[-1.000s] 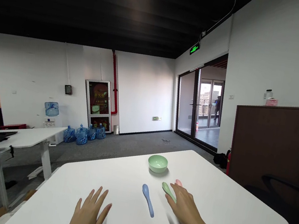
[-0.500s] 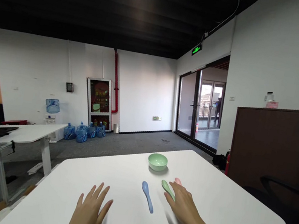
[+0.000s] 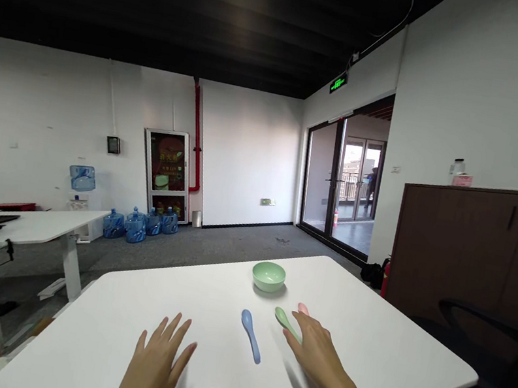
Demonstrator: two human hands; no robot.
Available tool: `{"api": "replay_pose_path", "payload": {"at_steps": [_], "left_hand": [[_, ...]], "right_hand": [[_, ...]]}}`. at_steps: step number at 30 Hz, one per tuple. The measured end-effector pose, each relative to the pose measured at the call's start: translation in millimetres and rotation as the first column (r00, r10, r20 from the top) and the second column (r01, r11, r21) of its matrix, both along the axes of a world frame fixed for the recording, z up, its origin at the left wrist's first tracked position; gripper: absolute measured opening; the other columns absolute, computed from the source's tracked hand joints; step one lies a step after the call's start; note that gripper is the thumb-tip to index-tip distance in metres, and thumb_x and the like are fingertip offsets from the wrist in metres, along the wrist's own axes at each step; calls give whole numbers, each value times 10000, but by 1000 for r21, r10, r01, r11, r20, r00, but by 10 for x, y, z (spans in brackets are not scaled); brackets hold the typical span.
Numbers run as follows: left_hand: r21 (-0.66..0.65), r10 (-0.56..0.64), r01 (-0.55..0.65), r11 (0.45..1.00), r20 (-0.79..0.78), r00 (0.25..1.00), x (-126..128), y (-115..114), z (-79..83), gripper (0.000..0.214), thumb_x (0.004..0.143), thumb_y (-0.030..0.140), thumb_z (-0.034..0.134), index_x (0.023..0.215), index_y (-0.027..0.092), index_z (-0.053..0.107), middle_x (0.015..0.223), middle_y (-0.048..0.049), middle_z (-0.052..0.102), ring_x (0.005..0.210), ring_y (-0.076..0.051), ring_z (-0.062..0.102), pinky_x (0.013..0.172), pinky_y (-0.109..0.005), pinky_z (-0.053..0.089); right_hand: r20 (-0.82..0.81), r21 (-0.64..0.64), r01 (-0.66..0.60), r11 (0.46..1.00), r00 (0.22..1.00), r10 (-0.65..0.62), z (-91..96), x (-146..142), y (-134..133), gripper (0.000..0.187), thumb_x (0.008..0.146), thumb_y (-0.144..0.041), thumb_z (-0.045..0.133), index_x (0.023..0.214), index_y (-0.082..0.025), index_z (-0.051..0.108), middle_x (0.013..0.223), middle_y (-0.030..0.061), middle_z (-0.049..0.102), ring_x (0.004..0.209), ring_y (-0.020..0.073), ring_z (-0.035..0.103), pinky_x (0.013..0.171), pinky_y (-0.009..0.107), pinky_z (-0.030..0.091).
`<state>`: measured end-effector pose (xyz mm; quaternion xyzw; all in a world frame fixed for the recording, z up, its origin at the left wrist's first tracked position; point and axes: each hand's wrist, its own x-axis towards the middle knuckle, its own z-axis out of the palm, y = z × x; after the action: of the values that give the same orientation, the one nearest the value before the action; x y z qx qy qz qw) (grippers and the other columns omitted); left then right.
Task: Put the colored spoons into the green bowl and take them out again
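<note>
The open right hand [image 3: 316, 352] lies over the green spoon [image 3: 284, 318], not gripping it, with the pink spoon [image 3: 303, 308] just beyond. The open, empty left hand [image 3: 155, 365] rests near the blue spoon [image 3: 249, 335], below the bowl [image 3: 268, 276].

White square-cornered table [image 3: 360, 363]: pale green bowl [image 3: 268, 276] upright toward far edge. Nearer, blue spoon [image 3: 249, 333] left, green spoon [image 3: 286, 322] right, pink spoon [image 3: 303, 309] mostly hidden.
</note>
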<state>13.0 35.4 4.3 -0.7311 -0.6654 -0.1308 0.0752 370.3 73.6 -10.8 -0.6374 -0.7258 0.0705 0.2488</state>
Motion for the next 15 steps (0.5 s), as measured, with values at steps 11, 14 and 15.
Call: {"api": "replay_pose_path", "payload": {"at_steps": [11, 14, 15], "left_hand": [[-24, 18, -19, 1000, -29, 999, 45, -16, 35, 558, 1035, 453, 333, 1541, 289, 501, 1661, -62, 470, 1558, -331, 377, 1227, -610, 358], [-26, 17, -18, 1000, -26, 1000, 43, -26, 35, 560, 1034, 448, 331, 1540, 282, 505, 1661, -65, 469, 1557, -340, 376, 1226, -622, 356], [-24, 16, -16, 1000, -21, 1000, 42, -28, 33, 559, 1032, 448, 335, 1538, 282, 508, 1659, -67, 472, 1556, -341, 378, 1224, -624, 357]], "right_hand": [[-10, 7, 8, 1000, 1000, -8, -44, 28, -5, 462, 1021, -437, 394, 1308, -201, 669, 1453, 160, 642, 1506, 319, 434, 1076, 428, 444], [-14, 4, 15, 1000, 1000, -15, -50, 33, 4, 461, 1018, -434, 401, 1312, -198, 666, 1456, 164, 638, 1500, 319, 442, 1079, 431, 440], [-19, 6, 17, 1000, 1000, -16, -52, 33, 7, 457, 1017, -434, 402, 1312, -204, 666, 1458, 160, 638, 1498, 317, 446, 1080, 430, 439]]}}
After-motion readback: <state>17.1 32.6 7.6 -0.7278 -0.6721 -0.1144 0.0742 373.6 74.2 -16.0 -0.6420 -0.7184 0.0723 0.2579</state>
